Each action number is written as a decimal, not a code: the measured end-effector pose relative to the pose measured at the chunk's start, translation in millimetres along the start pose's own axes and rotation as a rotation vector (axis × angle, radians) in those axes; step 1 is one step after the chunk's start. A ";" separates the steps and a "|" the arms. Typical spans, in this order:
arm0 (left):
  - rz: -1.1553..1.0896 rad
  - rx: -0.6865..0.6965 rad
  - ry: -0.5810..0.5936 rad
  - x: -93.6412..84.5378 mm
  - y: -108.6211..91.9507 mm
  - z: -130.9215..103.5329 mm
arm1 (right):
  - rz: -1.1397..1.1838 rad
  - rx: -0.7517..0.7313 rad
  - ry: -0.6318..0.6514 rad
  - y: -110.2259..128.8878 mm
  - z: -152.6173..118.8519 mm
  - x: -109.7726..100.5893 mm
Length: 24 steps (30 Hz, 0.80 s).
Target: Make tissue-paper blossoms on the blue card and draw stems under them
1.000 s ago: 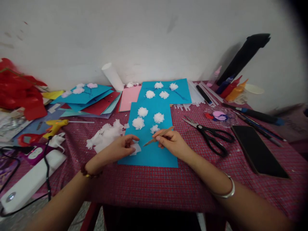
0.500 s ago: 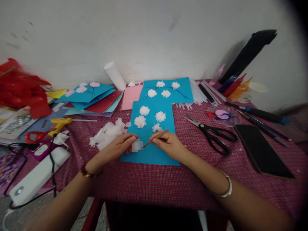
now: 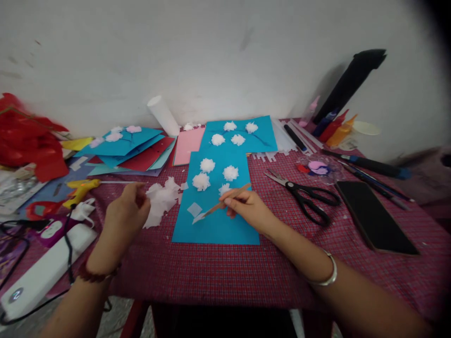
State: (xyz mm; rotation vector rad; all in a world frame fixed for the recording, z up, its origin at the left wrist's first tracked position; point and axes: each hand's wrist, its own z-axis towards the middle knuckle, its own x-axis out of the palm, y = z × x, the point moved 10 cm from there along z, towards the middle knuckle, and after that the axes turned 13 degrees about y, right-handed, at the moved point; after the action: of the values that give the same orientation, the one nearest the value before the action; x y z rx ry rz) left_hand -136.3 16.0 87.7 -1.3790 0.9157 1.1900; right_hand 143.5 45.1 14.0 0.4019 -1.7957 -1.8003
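Note:
My right hand pinches a brown wooden stick. The stick slants down to the left over a blue sheet, its tip at a small white paper piece. Beside the tip, a translucent white square lies flat on the sheet. Ruffled white paper flowers sit on the sheet's upper part, one partly behind my right hand. My left hand is at the left side of a pile of white tissue pieces, its fingers loosely bent with a gap at the thumb; the fingertips are partly hidden.
Black-handled scissors and a phone lie to the right. A second blue sheet with flowers is behind. At left are a yellow glue gun, a white power strip with cords, and stacked coloured paper.
My left hand has left the blue sheet and moved left to the tissue pile. The stick's tip has shifted slightly left and down, onto a small white piece.

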 end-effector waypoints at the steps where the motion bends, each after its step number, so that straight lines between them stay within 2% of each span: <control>1: -0.060 0.028 0.021 1.8 -3.8 0.1 | 0.068 -0.018 -0.051 3.2 -1.5 -11.7; 4: -0.263 0.157 0.157 19.7 -32.2 1.7 | 0.160 -0.079 -0.239 12.1 -11.5 -56.4; 7: -0.407 0.277 0.321 38.1 -73.8 4.3 | 0.097 -0.018 -0.331 7.6 -20.6 -87.4; 10: -0.453 0.331 0.425 50.1 -110.2 10.2 | 0.038 0.045 -0.324 0.1 -22.6 -95.2; 14: -0.469 0.406 0.466 62.7 -145.9 19.2 | 0.085 0.025 -0.266 3.7 -20.5 -89.6; 17: -0.467 0.431 0.521 72.9 -159.0 21.0 | 0.145 0.033 -0.223 7.0 -20.5 -88.1; 21: -0.315 0.510 0.724 86.3 -162.5 8.8 | 0.140 0.081 -0.232 2.2 -21.7 -91.0; 22: -0.231 0.528 0.732 86.3 -159.9 6.4 | 0.132 0.091 -0.228 0.0 -21.0 -89.9; 24: -0.077 0.562 0.644 79.1 -155.9 4.9 | 0.122 0.093 -0.222 -2.6 -19.3 -86.7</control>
State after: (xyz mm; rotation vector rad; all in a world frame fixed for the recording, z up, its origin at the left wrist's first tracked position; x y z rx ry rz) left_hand 29.6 51.9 45.7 -1.3128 1.4921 0.3537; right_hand 223.3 79.2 -4.8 0.1275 -2.0141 -1.7364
